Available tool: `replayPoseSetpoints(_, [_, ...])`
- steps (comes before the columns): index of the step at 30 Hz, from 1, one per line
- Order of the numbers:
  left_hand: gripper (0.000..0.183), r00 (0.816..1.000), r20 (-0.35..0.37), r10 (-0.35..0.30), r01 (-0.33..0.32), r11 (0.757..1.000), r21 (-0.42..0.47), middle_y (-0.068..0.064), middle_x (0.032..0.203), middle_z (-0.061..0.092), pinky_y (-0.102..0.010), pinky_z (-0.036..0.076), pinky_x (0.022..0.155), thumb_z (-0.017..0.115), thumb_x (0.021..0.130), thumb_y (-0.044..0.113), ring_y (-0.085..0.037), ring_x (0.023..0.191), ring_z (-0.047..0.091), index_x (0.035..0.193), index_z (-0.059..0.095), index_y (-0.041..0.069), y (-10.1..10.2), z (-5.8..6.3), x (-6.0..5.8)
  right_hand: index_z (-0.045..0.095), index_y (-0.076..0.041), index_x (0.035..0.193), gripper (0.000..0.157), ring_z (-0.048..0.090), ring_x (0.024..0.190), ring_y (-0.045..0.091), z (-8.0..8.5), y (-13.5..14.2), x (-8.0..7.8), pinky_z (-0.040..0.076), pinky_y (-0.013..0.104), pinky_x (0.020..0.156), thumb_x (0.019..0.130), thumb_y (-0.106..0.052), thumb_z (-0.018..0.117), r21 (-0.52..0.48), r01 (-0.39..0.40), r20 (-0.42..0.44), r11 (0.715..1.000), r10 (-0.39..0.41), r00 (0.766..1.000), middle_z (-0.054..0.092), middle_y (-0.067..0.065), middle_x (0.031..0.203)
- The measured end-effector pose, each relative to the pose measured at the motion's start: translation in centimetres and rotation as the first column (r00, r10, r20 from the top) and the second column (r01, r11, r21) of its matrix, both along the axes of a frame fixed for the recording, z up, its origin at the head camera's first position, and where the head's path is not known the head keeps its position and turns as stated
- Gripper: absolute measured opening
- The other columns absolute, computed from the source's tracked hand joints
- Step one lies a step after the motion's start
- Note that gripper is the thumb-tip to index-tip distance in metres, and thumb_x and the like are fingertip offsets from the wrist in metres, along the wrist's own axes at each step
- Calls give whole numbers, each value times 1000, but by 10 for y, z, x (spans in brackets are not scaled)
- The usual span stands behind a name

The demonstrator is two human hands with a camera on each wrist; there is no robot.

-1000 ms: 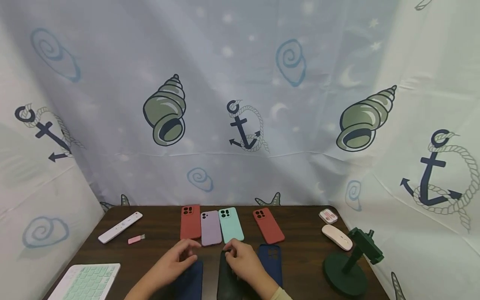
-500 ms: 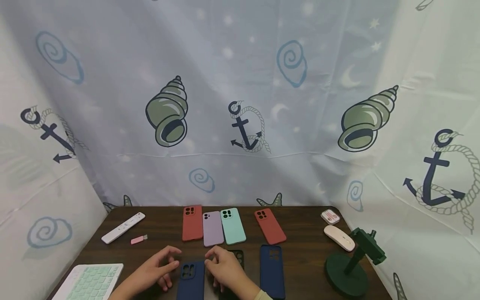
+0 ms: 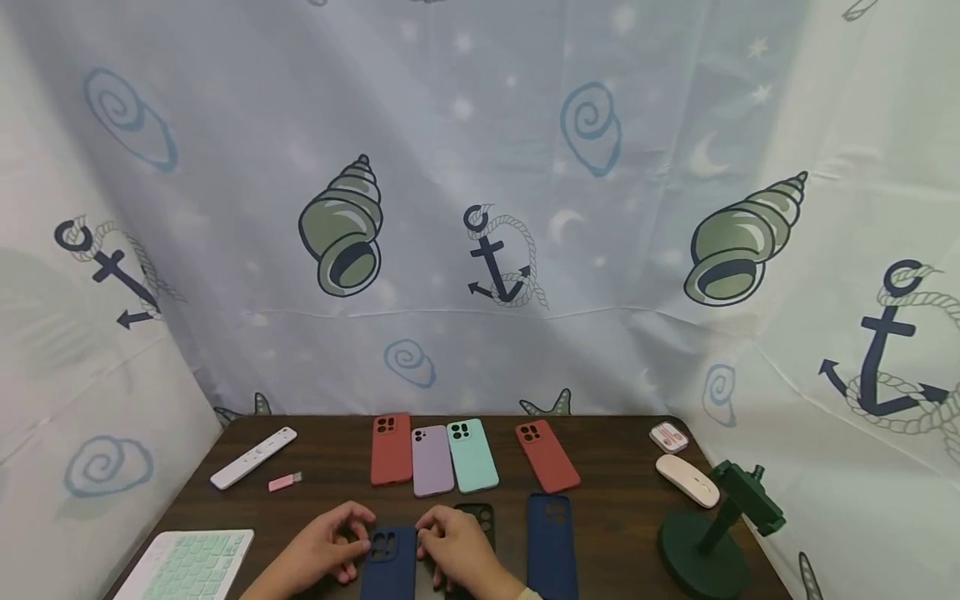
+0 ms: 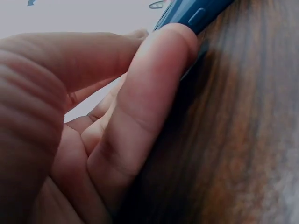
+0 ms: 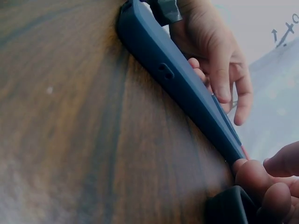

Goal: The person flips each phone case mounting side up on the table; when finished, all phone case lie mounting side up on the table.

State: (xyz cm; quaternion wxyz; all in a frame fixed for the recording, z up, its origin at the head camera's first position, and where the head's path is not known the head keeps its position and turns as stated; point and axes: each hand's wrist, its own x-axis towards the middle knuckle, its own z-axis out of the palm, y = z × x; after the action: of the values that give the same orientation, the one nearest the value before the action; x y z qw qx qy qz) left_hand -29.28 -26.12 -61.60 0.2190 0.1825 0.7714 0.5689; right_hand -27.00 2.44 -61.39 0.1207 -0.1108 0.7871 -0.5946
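A dark blue phone case [image 3: 388, 567] lies in front of me, camera cut-out away from me. My left hand [image 3: 322, 546] has curled fingers at its upper left edge; in the left wrist view a fingertip [image 4: 177, 39] covers part of the case's side [image 4: 196, 16]. My right hand [image 3: 457, 546] holds the upper right edge between curled fingers, near a corner of the blue case in the right wrist view. Under and behind the right hand is a dark green phone case [image 3: 483, 521], mostly covered. Farther right lies another blue case [image 3: 551, 550].
Red [image 3: 392, 454], lilac [image 3: 432, 462], mint [image 3: 474, 458] and red [image 3: 549, 458] phone cases lie at the back. On the left are a white remote [image 3: 253, 458], a pink USB stick [image 3: 283, 482] and a keyboard [image 3: 191, 567]. A mouse [image 3: 687, 481] and green stand [image 3: 705, 558] are right.
The right hand has laid the dark green case down and moved left to the blue case's edge. The left hand drew back left, then came in to the blue case's other edge.
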Motion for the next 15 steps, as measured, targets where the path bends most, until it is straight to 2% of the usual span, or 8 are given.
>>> replayPoseSetpoints(4, [48, 1000, 22, -14, 14, 1000, 14, -14, 107, 60, -36, 59, 57, 73, 94, 21, -19, 67, 70, 133, 54, 3, 0, -3, 1, 71, -19, 100, 6, 55, 39, 12, -4, 2, 1, 40, 29, 33, 98, -23, 66, -11, -10, 22, 1000, 10, 1000, 72, 0, 76])
replayPoseSetpoints(9, [49, 998, 6, -64, 64, 998, 26, -15, 108, 61, -31, 59, 58, 73, 94, 20, -13, 68, 70, 132, 54, -2, -6, -6, 4, 72, -20, 99, 7, 55, 41, 11, -6, 1, 3, 37, 26, 34, 98, -23, 65, -31, -28, 58, 999, 30, 998, 73, 1, 78])
replayPoseSetpoints(15, [44, 997, -45, -62, 63, 998, 4, -16, 111, 61, -37, 60, 60, 74, 93, 22, -16, 69, 70, 128, 58, 1, -2, -4, -3, 72, -20, 99, 7, 59, 44, 15, -2, 4, -1, 38, 28, 34, 97, -23, 66, -29, 11, 72, 1000, -9, 997, 72, 0, 81])
